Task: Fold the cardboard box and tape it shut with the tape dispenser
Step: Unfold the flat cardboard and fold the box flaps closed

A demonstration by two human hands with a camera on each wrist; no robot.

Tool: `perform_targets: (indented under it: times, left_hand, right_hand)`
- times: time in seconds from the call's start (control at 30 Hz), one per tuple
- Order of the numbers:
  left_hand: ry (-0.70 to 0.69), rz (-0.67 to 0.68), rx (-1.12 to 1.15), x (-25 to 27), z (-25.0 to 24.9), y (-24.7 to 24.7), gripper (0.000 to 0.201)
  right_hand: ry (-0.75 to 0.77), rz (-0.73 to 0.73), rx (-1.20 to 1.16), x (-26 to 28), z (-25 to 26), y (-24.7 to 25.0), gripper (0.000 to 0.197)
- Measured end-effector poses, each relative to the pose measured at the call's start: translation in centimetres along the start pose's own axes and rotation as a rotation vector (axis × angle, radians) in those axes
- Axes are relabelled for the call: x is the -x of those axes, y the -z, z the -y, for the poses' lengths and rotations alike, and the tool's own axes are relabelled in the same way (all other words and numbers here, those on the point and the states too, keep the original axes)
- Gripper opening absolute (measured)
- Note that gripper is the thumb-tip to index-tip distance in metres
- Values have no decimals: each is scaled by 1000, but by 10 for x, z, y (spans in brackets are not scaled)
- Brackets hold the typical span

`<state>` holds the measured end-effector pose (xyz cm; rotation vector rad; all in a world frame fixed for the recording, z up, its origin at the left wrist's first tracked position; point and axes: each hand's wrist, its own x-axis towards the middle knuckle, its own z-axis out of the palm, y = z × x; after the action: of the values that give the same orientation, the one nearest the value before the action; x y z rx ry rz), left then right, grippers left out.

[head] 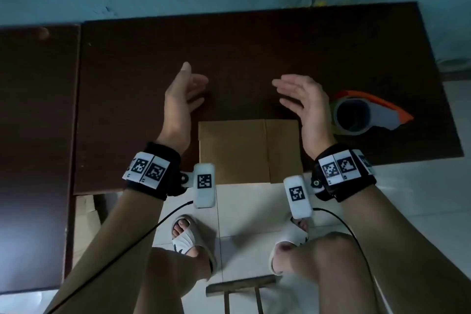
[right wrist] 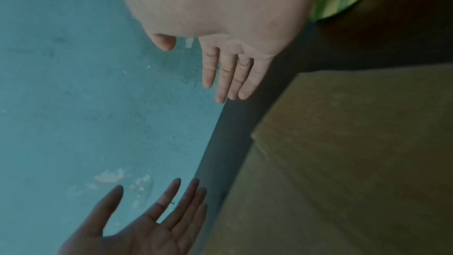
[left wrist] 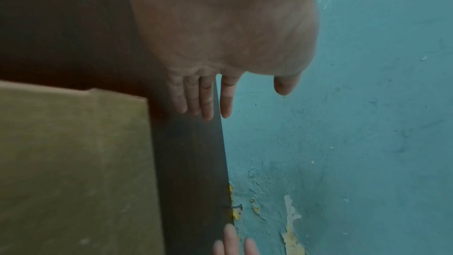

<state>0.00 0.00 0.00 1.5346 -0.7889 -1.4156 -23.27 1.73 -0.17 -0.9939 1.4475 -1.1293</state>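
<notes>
Both hands hover palm to palm above the table, fingers straight, holding nothing.

One left hand (head: 182, 92) and one right hand (head: 303, 99) flank a single flattened cardboard box (head: 248, 151) lying at the near edge of the table (head: 127, 71). One tape dispenser (head: 367, 113) rests just right of it, untouched. Judging by this, nothing is done: folding and taping both remain.

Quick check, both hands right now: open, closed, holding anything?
Left hand: open, fingers straight, holding nothing, raised above the table beside the cardboard box.
Right hand: open, fingers straight, holding nothing; the tape dispenser lies untouched to its right.
</notes>
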Motion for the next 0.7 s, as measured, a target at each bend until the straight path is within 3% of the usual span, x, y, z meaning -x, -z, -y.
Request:
perform_targets:
  times: [0.23,0.4,0.53,0.7]
  left_hand:
    - [-116,7,27,-6,37,5,47]
    - [-161,27,52,-5,47,8,57]
    - [-240,54,-48,2,53,9,36]
    - [-388,14,-112,6,67,15,28]
  right_hand:
    - [78,-18,15,0,-37,4,54]
    - [170,-29,0,-2,-53,4,61]
    - [254,-21,3,-1,-61,1,63]
    - [366,2,64,0,-73,-3,66]
